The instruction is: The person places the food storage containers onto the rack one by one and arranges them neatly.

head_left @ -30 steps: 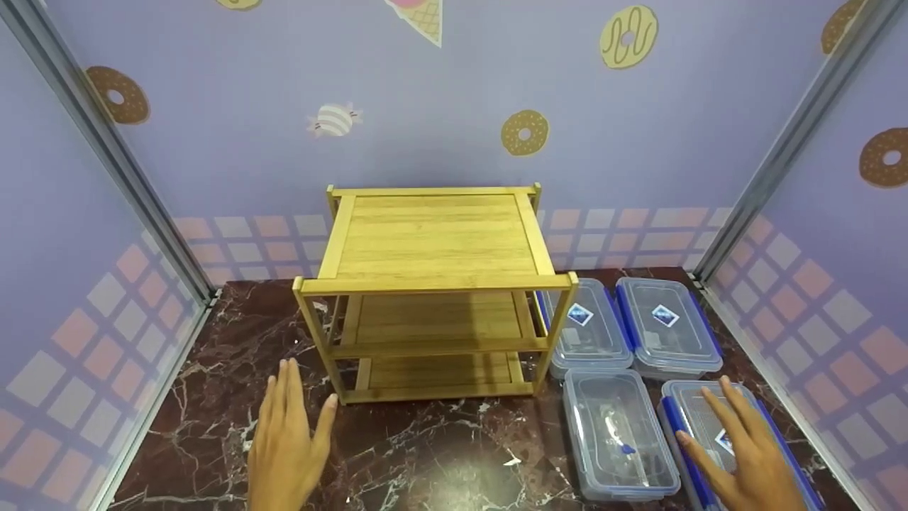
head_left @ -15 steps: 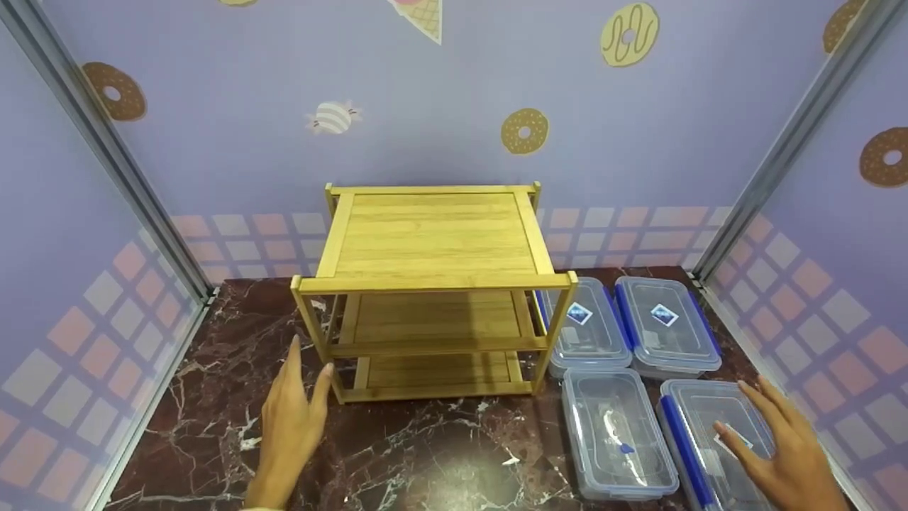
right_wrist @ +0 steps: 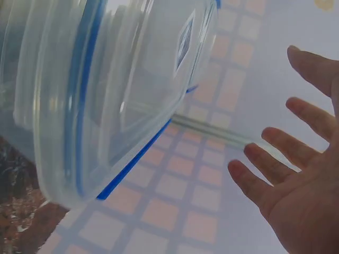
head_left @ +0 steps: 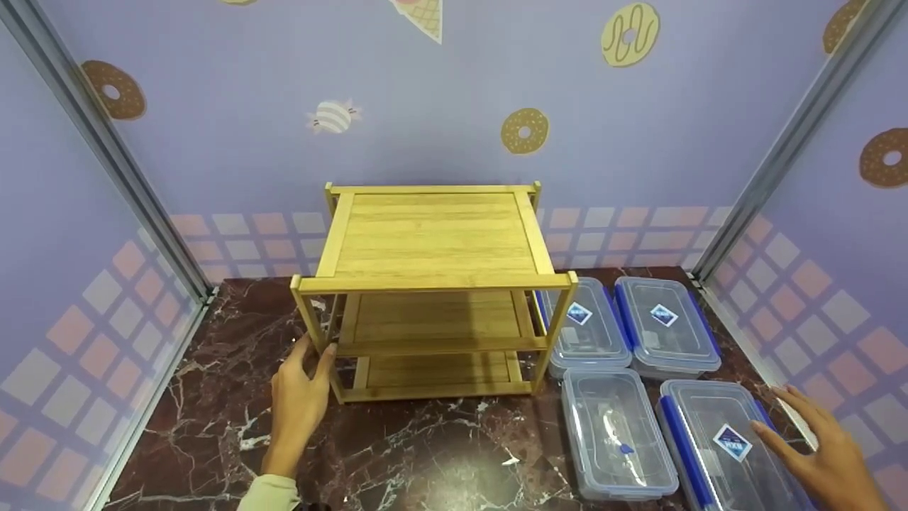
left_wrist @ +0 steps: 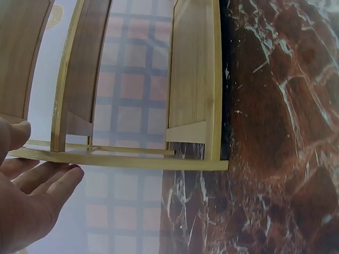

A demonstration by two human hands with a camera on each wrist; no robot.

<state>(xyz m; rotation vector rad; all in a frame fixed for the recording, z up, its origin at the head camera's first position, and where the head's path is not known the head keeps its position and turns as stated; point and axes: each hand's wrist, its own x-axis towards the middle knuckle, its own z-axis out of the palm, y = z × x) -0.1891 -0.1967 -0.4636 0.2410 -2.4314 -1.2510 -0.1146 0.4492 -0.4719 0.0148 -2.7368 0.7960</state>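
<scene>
A three-tier bamboo shelf stands at the middle of the marble table. My left hand is at the shelf's front-left leg, fingers straight, with the leg between thumb and fingers. In the left wrist view the left hand lies just under that leg. My right hand hovers spread beside the right edge of the near-right clear container. In the right wrist view the right hand is apart from that container and holds nothing.
Three more clear lidded containers with blue clips lie right of the shelf: two at the back and one in front. Purple walls with metal corner posts close in the table on three sides.
My left hand moved forward and turned until its thumb and fingers reached the shelf leg. My right hand slid off the near-right container's lid to its right side.
</scene>
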